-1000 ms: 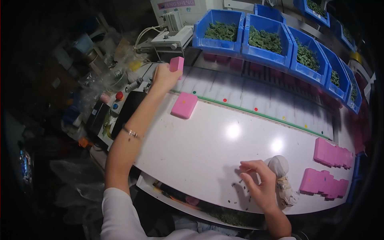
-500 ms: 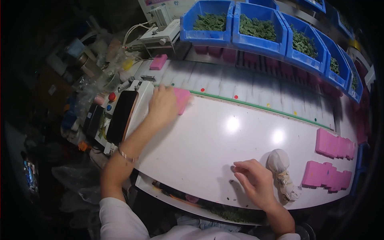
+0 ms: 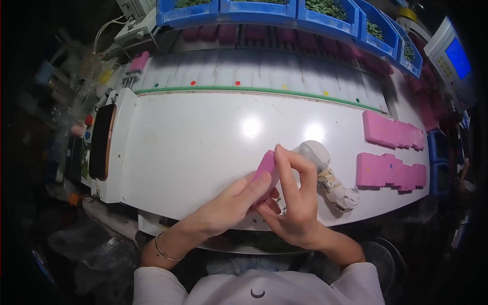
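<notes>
A pink block (image 3: 265, 162) is raised above the near part of the white worktable (image 3: 188, 147), tilted on its edge. My left hand (image 3: 231, 206) grips it from the left, with the thumb pressed along its face. On the other side, my right hand (image 3: 297, 211) holds the block's edges between index finger and thumb. The fingers cover much of the block's lower part. A knobbed bundle (image 3: 333, 185) wrapped in whitish cloth lies just right of my right hand. Some small dark bits lie on the table beneath the hands.
Two rows of pink blocks, a far one (image 3: 391, 131) and a near one (image 3: 389, 170), lie at the right. Blue bins (image 3: 325, 25) of green plant pieces line the back, behind a green strip (image 3: 213, 89). A dark phone (image 3: 103, 142) lies left; a control panel (image 3: 452, 61) stands right.
My left hand has brought a pink block from the table's far left toward me, to the near middle. My right hand has closed onto it. The view has shifted.
</notes>
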The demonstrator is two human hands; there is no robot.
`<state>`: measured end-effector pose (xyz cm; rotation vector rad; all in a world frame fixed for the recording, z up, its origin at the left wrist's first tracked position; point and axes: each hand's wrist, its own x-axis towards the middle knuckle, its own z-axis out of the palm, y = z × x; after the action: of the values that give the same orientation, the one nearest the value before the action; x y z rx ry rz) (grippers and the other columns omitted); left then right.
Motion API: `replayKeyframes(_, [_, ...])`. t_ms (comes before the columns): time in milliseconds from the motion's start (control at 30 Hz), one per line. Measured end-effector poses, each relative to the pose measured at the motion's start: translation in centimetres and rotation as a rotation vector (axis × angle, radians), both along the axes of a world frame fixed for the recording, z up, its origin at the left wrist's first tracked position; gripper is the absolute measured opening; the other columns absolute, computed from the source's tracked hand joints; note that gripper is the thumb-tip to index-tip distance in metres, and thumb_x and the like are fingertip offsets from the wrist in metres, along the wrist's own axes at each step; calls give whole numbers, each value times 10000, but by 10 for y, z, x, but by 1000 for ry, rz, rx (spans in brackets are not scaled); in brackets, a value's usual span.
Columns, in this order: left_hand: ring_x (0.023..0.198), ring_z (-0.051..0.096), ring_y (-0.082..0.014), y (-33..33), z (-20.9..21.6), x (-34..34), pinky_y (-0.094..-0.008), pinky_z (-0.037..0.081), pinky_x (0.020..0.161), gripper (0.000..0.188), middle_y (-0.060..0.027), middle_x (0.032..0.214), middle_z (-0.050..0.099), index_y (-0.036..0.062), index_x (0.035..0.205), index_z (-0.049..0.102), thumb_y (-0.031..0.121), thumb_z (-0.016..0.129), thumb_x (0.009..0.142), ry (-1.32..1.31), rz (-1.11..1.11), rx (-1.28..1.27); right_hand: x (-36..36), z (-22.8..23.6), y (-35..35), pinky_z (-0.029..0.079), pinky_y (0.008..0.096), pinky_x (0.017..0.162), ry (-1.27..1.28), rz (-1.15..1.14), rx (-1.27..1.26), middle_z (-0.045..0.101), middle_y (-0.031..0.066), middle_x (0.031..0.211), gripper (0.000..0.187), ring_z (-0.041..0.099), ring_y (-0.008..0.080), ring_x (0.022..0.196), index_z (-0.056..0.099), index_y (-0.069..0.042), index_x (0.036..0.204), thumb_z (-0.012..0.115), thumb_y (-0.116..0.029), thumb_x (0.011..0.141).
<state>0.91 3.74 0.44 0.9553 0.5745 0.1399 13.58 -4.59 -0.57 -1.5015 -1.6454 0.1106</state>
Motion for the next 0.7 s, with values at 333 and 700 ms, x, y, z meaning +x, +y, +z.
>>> replayKeyframes(333, [786,578,-186,-18,-10,13,-335,504,800,552,-106,933,548,10,1080,478,513,309,932,-130,454,-314,-12,1,-29,422,332,684,-70,-91,349,567,64,872,428,539,229,794,609,-6,1014,772,-152,646])
replayKeyframes(700, [583,577,-164,-32,-8,5,-289,506,562,555,-109,783,583,-54,979,547,413,247,960,-104,470,116,-6,18,-7,442,288,472,264,-83,21,567,99,681,188,569,194,535,561,21,983,552,58,799])
